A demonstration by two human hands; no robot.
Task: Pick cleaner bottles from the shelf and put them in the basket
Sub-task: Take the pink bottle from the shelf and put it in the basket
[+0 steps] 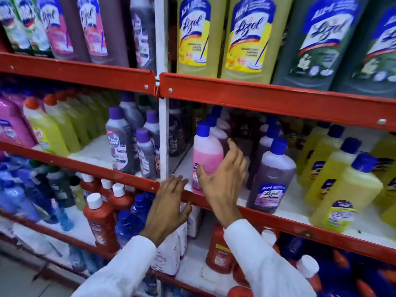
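Note:
A pink cleaner bottle [206, 154] with a blue cap stands upright at the front left of the middle shelf's right bay. My right hand [225, 179] is spread open against its right side, fingers apart and thumb toward its label, not closed around it. My left hand [168, 205] hovers open just below and left of the bottle, in front of the red shelf edge [257, 213]. A purple cleaner bottle [272, 179] stands just right of my right hand. No basket is in view.
Yellow bottles [347, 189] fill the right of this shelf. Grey bottles [121, 144] and lime bottles [50, 133] stand in the left bay. Large yellow bottles [242, 39] line the shelf above. Red bottles [100, 217] and blue bottles crowd the shelf below. A white upright post [164, 133] divides the bays.

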